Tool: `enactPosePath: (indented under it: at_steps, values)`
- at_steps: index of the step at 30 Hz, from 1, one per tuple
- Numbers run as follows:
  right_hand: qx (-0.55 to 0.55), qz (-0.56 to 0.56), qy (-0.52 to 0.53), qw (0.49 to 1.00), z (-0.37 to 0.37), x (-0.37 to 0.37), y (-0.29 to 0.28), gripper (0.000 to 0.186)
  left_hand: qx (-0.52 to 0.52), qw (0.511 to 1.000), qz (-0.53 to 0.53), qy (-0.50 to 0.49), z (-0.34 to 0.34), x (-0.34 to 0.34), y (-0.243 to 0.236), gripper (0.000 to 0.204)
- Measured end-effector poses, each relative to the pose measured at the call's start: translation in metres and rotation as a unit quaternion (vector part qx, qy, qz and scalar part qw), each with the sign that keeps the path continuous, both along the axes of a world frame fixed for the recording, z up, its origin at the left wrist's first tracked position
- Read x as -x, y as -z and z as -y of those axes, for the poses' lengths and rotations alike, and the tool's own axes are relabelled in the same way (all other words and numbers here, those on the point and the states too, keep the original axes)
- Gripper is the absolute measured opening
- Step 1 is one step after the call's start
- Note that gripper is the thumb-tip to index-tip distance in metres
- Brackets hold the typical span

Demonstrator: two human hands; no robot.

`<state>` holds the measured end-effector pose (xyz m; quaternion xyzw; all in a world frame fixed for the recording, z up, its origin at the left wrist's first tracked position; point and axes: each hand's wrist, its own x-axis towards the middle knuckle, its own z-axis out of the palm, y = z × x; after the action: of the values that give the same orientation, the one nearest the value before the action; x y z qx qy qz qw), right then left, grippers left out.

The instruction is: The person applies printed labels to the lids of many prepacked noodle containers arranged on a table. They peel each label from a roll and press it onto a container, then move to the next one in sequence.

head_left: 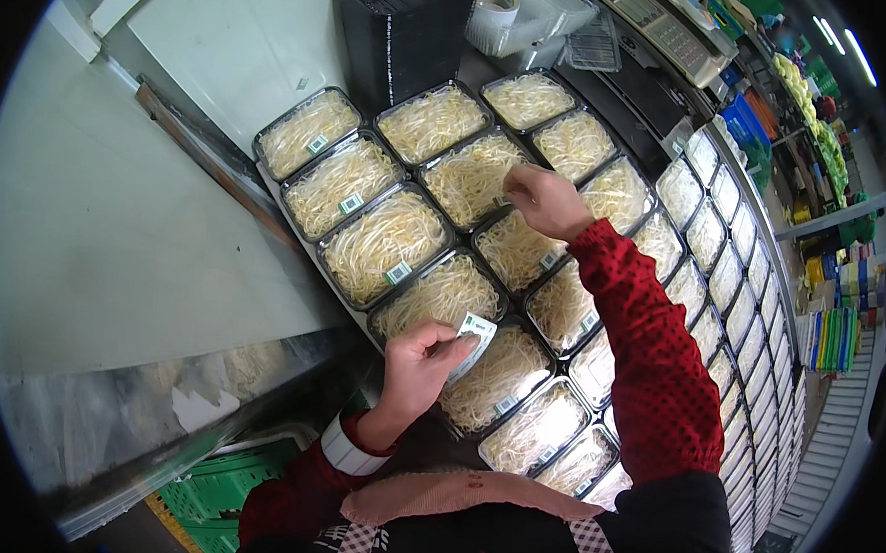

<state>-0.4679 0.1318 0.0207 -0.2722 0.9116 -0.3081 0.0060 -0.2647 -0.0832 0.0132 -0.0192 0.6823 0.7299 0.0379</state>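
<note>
In the head view, rows of black trays of bean sprouts are laid edge to edge across the dark worktop, apparently so that every top can be reached from where the person stands.

A strip of labels is held in the left hand, its grip narrow, with the strip pinched between thumb and fingers above the trays nearest the body. It is held by its lower part and tilted upward, presumably so that the printed face is left uncovered and within reach of the other hand.

The right hand is stretched over the middle of the rows, with its fingertips at the corner of one tray, where a small label is seen. How tightly this grip is closed cannot be told, nor whether the label is pinched or just touched. On several trays, a label is set near the same corner, probably to keep the sprouts in sight; on some farther trays none is seen.

Beyond the rows, a tall black container and a roll of tape are placed, perhaps to leave the front free.
</note>
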Motion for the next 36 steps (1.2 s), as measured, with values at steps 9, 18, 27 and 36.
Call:
enactPosePath:
  at_steps: [9, 18, 27, 36]
  values:
    - [-0.132, -0.002, 0.094, 0.987, 0.026, 0.021, 0.042, 0.020, -0.043, 0.996, -0.035, -0.076, 0.012, 0.025, 0.000, 0.011]
    - [0.368, 0.353, 0.065, 0.858, 0.060, -0.127, -0.020, 0.015, -0.086, 0.991, -0.041, -0.091, 0.011, 0.036, 0.003, 0.014]
    - [0.262, 0.112, 0.111, 0.952, 0.077, -0.064, -0.032, 0.008, 0.015, 0.994, -0.024, -0.105, 0.021, 0.030, 0.008, 0.015]
    - [-0.135, -0.110, 0.051, 0.983, 0.085, 0.103, 0.055, 0.021, -0.046, 0.996, -0.004, -0.070, 0.017, 0.029, 0.008, 0.012]
